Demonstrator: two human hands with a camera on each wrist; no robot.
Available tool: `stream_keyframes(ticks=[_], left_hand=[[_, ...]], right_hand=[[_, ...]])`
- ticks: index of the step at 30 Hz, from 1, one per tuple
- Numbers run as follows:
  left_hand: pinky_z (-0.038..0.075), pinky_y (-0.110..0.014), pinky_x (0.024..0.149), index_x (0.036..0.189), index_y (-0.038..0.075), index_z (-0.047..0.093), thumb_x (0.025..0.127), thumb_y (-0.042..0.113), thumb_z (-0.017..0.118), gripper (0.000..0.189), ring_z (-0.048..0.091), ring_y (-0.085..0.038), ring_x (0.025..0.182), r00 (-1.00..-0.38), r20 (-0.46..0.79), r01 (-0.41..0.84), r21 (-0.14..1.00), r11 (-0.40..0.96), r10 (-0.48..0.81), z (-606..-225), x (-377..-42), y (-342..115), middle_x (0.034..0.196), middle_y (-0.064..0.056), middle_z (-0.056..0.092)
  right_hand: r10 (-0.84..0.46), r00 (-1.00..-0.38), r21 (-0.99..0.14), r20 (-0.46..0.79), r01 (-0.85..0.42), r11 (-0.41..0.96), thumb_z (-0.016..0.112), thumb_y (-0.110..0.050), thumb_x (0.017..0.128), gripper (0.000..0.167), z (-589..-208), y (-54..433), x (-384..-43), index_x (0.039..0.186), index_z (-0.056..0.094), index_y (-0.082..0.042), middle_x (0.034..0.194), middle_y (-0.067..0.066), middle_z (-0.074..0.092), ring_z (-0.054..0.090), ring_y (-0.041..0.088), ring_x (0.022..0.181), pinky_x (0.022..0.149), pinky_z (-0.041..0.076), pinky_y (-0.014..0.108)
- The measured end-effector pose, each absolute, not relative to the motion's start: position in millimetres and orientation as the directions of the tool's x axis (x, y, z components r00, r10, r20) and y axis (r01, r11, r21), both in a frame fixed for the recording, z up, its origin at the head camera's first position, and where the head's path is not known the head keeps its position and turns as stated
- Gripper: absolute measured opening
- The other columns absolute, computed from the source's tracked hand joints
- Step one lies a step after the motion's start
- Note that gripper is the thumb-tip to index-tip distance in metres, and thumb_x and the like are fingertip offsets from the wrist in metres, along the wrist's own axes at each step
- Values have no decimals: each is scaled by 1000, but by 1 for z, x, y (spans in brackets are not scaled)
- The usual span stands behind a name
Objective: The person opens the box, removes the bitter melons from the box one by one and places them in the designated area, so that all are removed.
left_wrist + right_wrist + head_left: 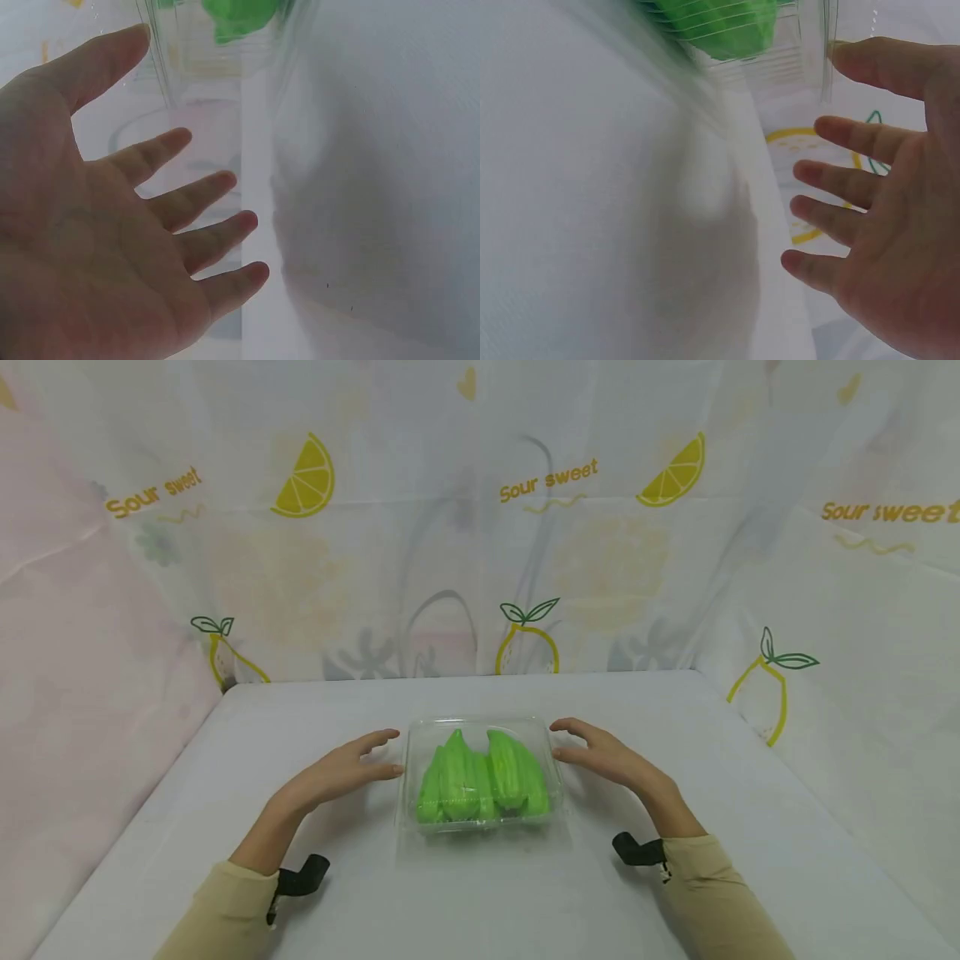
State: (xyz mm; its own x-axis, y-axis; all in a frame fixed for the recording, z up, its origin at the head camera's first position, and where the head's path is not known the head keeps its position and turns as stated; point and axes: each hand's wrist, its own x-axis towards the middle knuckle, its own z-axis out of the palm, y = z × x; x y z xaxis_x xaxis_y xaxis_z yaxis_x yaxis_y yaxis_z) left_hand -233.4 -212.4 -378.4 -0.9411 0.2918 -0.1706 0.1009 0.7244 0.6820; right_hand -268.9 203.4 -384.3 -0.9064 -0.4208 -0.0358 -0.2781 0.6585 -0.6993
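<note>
A clear plastic clamshell box (487, 826) sits on the white table, its lid down. Inside lie several bright green, ridged, pointed pieces (460, 781), packed side by side; their exact kind does not show. On the box's left my left hand (333, 777) has its fingers spread and its thumb tip right at the box edge. Across from it, my right hand (611, 758) is likewise spread, thumb tip at the right edge. In the left wrist view the palm (90, 225) holds nothing. Fingers stand apart in the right wrist view too, with the thumb (885, 66) overlapping the box's edge.
A white cloth covers the table (480, 902). Behind it hangs a pale curtain (450, 552) printed with lemons and lettering, which also closes off both sides. Each wrist wears a black camera mount, such as the left mount (303, 877), beside a beige sleeve (217, 914).
</note>
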Motion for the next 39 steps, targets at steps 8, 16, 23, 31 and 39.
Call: stream_keyframes(ticks=[8,16,23,31,39], left_hand=[[34,-68,110,146,14,42,93,43,65,64,31,-45,146,-942,-108,118,778,617,318,-379,-235,-209,153,-17,43],[36,-64,112,142,13,43,93,38,68,60,39,-44,142,-942,-107,86,838,539,317,-384,-238,-208,151,-20,45],[37,-62,112,138,12,45,93,37,69,57,43,-40,141,-943,-107,71,861,504,316,-389,-241,-209,149,-19,47],[44,-53,109,138,10,44,95,33,67,54,44,-38,141,-935,-112,49,899,436,336,-390,-242,-209,150,-19,46],[47,-42,109,142,12,40,94,35,68,60,52,-28,132,-912,-189,-71,947,313,364,-398,-244,-207,152,-16,40]], right_hand=[[-444,-896,-792,-4,-268,548,59,-31,99,51,-389,201,-273,143,47,-8,150,16,46,36,40,144,115,35,59],[-461,-887,-879,-6,-215,426,62,-25,98,47,-393,202,-276,138,49,-4,143,19,51,47,40,137,113,40,54],[-463,-886,-916,-28,-163,368,63,-23,97,44,-396,203,-277,135,51,-5,140,16,53,52,34,132,104,49,43],[-445,-895,-953,-43,-97,288,61,-16,95,34,-400,199,-280,125,52,0,129,16,53,56,17,110,90,52,30],[-430,-901,-985,-63,-14,174,60,-17,99,35,-407,199,-282,127,50,2,120,5,54,59,13,105,90,55,32]])
